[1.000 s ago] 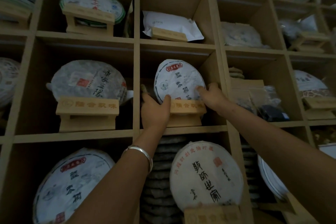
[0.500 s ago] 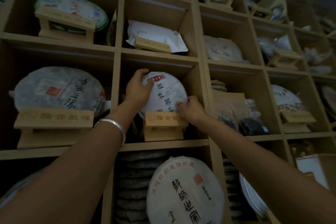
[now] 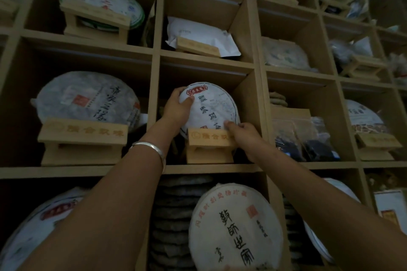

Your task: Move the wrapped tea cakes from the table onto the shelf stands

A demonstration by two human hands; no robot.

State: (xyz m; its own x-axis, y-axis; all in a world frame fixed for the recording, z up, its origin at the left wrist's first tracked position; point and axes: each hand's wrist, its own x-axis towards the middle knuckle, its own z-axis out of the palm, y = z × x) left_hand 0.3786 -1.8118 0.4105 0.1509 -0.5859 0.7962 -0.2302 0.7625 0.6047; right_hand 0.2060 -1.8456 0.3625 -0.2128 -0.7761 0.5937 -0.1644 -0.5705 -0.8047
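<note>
The wrapped tea cake (image 3: 212,108) stands on edge in the middle box of the shelf (image 3: 157,64), with its bottom tucked behind the front board of a small wooden stand (image 3: 209,138). The left hand (image 3: 176,109) holds the cake's upper left rim: its thumb lies on the white front and its fingers (image 3: 177,92) curl over the edge to the back. The right hand (image 3: 241,133) is at the stand's right end, and its fingertips pinch the low right edge of the cake just above the board.

The step looks like setting the cake straight on its stand. To do it well, the person should turn it gently until the writing stands upright. The paper wrap looks thin, so a soft grip is best. The cake should lean back a little and sit fully in the slot under the fingers before both hands let go.
</note>
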